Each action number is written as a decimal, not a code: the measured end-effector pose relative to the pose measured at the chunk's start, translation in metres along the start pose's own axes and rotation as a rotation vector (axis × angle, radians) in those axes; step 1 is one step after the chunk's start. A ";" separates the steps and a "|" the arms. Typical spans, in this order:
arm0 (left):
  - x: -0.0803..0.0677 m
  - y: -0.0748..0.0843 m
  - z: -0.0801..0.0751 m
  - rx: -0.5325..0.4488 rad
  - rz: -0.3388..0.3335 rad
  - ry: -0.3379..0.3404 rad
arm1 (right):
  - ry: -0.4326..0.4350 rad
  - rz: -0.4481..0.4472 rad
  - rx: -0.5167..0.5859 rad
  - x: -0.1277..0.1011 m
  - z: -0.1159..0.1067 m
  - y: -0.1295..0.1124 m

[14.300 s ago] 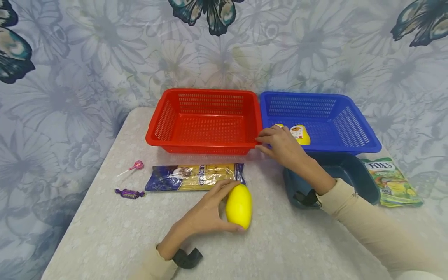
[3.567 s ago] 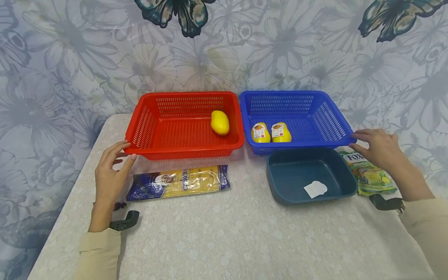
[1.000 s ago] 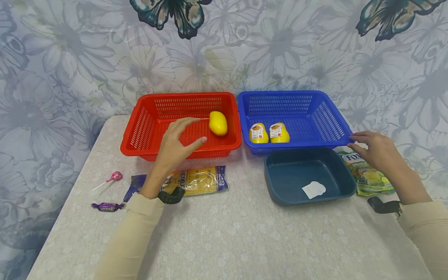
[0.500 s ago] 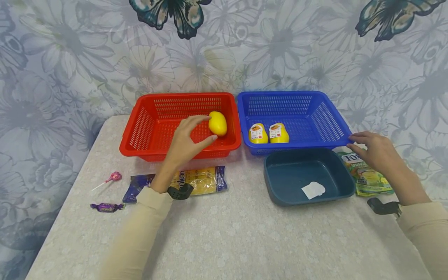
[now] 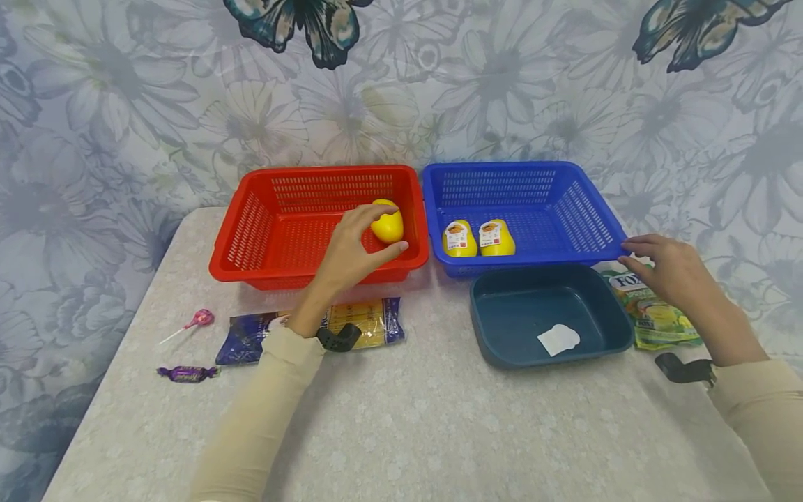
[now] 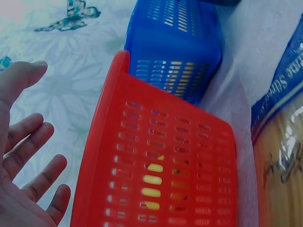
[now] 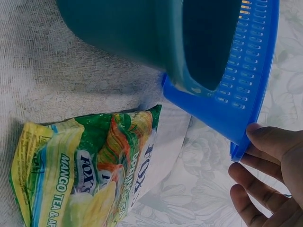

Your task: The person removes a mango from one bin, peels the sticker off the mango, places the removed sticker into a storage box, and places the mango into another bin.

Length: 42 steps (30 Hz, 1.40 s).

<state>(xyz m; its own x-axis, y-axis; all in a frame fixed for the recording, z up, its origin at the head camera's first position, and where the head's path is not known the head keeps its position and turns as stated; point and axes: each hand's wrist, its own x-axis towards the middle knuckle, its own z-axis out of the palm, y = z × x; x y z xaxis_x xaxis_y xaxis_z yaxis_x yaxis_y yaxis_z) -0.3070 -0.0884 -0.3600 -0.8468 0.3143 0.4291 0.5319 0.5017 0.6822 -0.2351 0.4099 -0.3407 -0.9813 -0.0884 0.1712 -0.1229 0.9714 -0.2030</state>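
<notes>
My left hand (image 5: 351, 251) hovers over the front rim of the red basket (image 5: 270, 273), thumb and fingers spread apart around the near side of a smooth yellow mango (image 5: 389, 229). The mango lies in the basket's right end, partly covered by the fingers. In the left wrist view nothing is between the spread fingers (image 6: 45, 177). At the far right, my right hand (image 5: 674, 272) pinches the front right corner of the blue basket (image 5: 502, 183); the right wrist view has the thumb (image 7: 265, 137) on its rim. Two labelled yellow mangoes (image 5: 498, 240) sit inside the blue basket.
A dark teal tub (image 5: 533, 314) with a white paper piece (image 5: 558, 339) stands before the blue basket, beside a green FOX'S candy bag (image 5: 655, 310). A spaghetti pack (image 5: 376, 324) lies before the red basket. Left of it are a lollipop (image 5: 202, 318) and a purple-wrapped candy (image 5: 188, 374).
My left hand has left the red basket's left corner and moved right to the mango, which was earlier on the table. My right hand has stayed at the blue basket's corner since 3.6 s ago.
</notes>
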 end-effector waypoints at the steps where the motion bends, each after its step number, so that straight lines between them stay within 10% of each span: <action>1: 0.001 0.001 0.001 -0.003 0.002 -0.003 | -0.001 0.000 0.000 0.000 0.000 0.000; 42: 0.050 0.030 0.050 0.066 0.058 -0.195 | 0.071 -0.052 0.008 -0.002 0.006 0.006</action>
<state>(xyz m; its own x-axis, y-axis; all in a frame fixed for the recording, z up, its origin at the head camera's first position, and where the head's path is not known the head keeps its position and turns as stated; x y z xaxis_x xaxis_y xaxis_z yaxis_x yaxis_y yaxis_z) -0.3333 -0.0175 -0.3479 -0.8022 0.4911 0.3396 0.5842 0.5280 0.6164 -0.2351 0.4142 -0.3476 -0.9605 -0.1226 0.2500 -0.1751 0.9641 -0.1996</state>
